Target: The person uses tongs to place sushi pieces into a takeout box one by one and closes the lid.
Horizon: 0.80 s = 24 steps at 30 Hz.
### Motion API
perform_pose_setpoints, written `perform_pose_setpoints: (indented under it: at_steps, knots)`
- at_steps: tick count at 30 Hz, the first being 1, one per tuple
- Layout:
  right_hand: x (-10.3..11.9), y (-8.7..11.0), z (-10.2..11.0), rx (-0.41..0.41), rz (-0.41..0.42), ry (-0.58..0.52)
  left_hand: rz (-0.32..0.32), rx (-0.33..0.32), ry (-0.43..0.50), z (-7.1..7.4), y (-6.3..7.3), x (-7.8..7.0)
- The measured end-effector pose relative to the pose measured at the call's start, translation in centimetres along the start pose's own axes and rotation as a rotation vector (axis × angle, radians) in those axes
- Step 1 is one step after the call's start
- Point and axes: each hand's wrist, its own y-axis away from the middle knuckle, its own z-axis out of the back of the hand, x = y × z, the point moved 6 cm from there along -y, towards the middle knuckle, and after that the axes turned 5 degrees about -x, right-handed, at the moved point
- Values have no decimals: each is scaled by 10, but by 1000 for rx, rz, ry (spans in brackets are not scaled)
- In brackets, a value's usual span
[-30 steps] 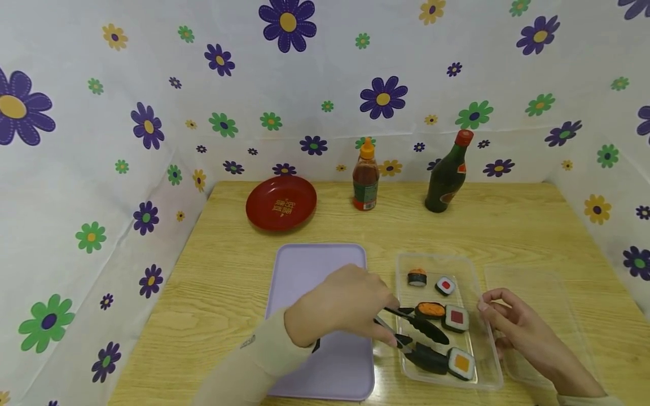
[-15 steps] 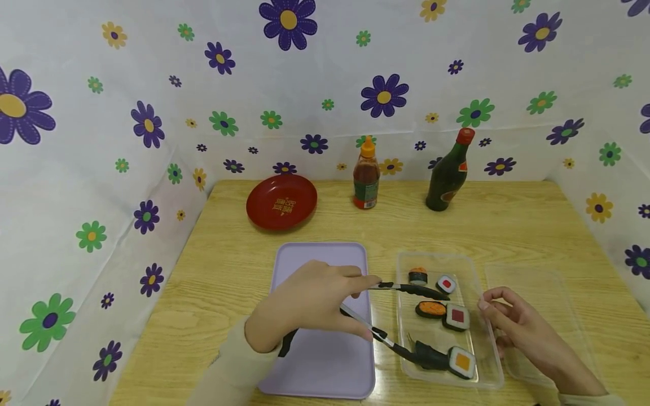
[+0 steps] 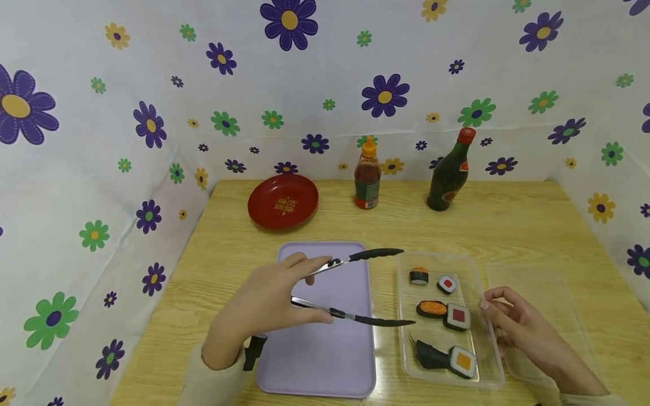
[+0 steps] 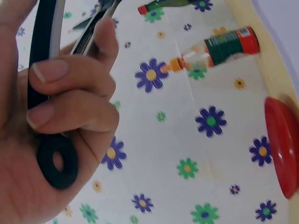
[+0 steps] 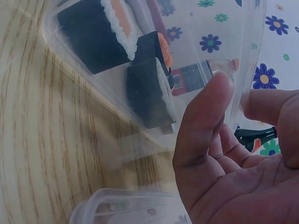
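Observation:
My left hand [image 3: 269, 299] grips black-tipped metal tongs [image 3: 376, 254] above the lilac tray [image 3: 325, 361]. The tongs' arms are spread apart with nothing between them. In the left wrist view, curled fingers wrap the black handle, and its ring end [image 4: 70, 161] shows. My right hand [image 3: 528, 335] pinches the right rim of a clear plastic box [image 3: 442, 332]. Inside lie several sushi pieces: an orange-topped oval one [image 3: 431, 308], a red-centred square roll [image 3: 458, 317], a yellow-centred roll [image 3: 462, 361], a black cone-shaped roll [image 3: 429, 356] and two small ones at the back.
A clear lid-like container [image 3: 543, 282] lies right of the box, partly under the right forearm. At the back stand a red plate [image 3: 282, 194], a sauce bottle with an orange cap [image 3: 367, 180] and a dark green bottle [image 3: 448, 177]. Flowered cloth walls enclose the table.
My left hand has drawn back left and up with the tongs, out of the box. The tongs have spread, and the cone-shaped roll stays in the box. The right hand keeps its place.

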Motion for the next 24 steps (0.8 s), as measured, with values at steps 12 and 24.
perform_pose_setpoints:
  at_steps: [12, 24]
  knots:
    - [0, 0, 0, -5, -4, 6, 325, -194, 60, 11, 46, 54]
    - [0, -1, 0, -1, 9, 4, 821, -172, 171, 6, 114, 102]
